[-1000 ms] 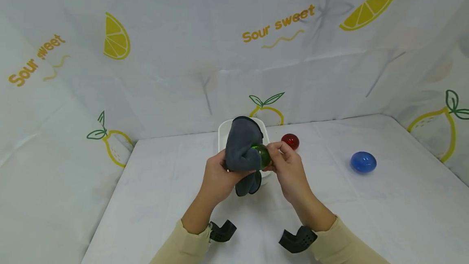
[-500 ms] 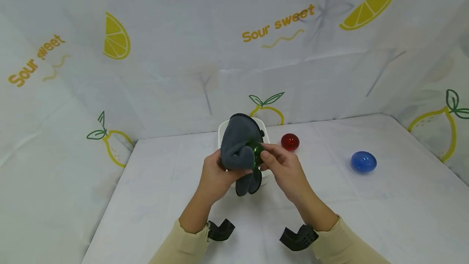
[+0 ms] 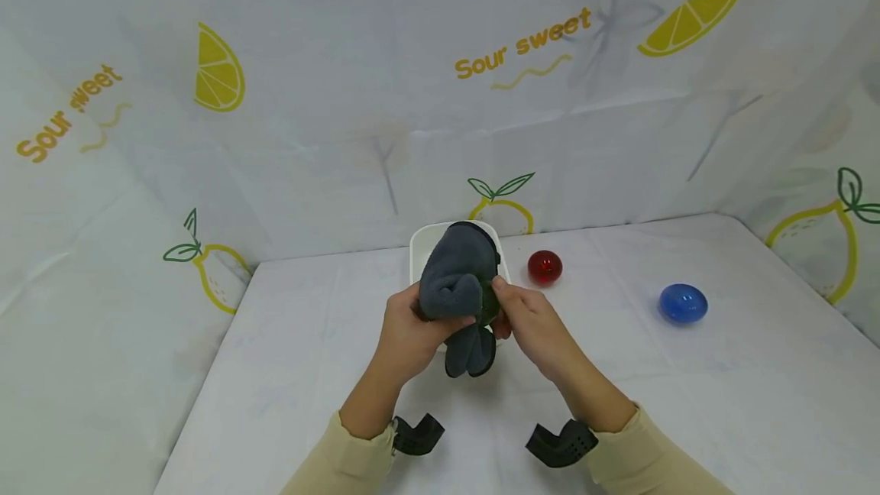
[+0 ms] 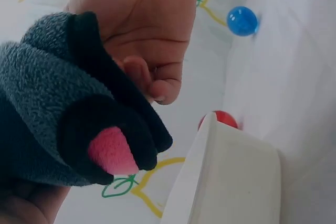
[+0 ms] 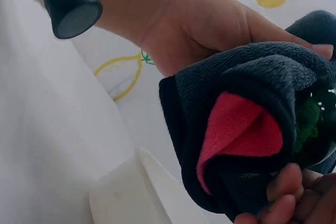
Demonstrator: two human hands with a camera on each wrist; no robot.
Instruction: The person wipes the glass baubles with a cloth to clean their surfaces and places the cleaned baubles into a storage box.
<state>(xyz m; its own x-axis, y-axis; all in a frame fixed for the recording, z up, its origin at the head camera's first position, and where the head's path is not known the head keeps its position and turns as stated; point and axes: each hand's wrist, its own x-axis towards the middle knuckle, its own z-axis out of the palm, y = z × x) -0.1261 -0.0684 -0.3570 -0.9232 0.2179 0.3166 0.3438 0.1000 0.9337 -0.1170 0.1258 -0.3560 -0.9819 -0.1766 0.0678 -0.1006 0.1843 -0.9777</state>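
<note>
My left hand (image 3: pixel 407 331) grips a folded dark grey cloth (image 3: pixel 450 273) with black edging, its thumb lying along the near side. A pink underside shows in the fold of the cloth (image 5: pixel 239 129) in the right wrist view. Against the cloth's right side sits a clear green ball (image 5: pixel 310 124), mostly covered in the head view. My right hand (image 3: pixel 536 323) pinches the ball and the cloth edge between thumb and fingers. Two lower corners of the cloth hang beneath the hands.
Behind and below the cloth stands a white plastic container (image 3: pixel 424 241), partly hidden by it. A red ball (image 3: pixel 545 267) lies just right of the container, and a blue ball (image 3: pixel 683 303) farther right on the white-covered table (image 3: pixel 275 403). A lemon-printed sheet (image 3: pixel 330 98) hangs behind.
The green ball, plainly visible a second ago, is now largely covered by cloth and right-hand fingers. The cloth shifted up and left, then back down and right. Red and blue balls stay put.
</note>
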